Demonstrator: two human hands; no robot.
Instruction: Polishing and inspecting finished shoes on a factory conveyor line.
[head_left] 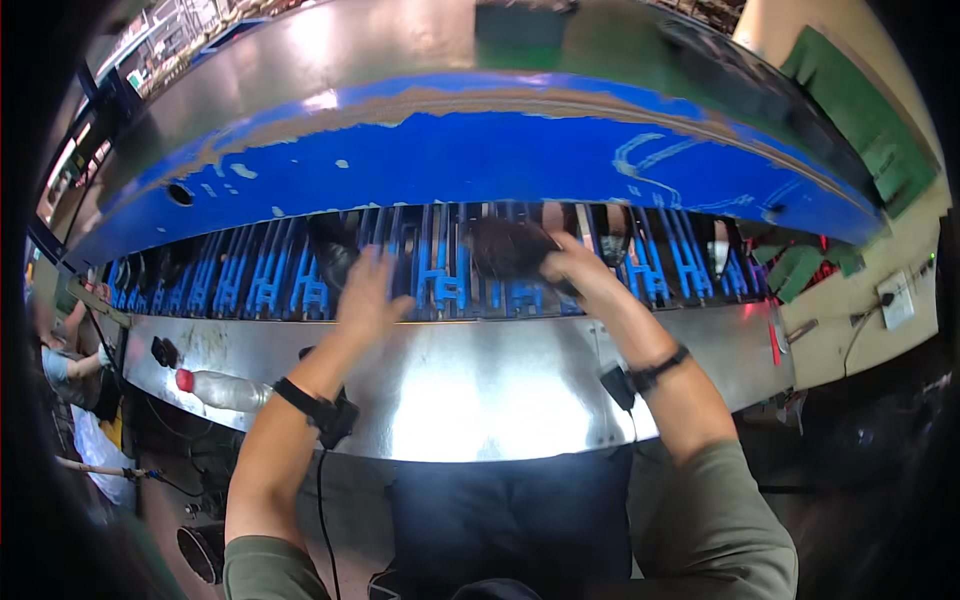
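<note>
Two wrist straps and one bottle show

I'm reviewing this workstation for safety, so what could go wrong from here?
Fingers might get pinched or scraped: the left hand and right hand both reach to the row of blue brackets.

The clear plastic bottle lies on its side on the metal ledge, close by the left forearm; a nudge could roll it off.

The black cable hanging from the left wristband may snag.

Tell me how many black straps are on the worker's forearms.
2: one strap around the left forearm, another strap around the right forearm; both show clearly.
</note>
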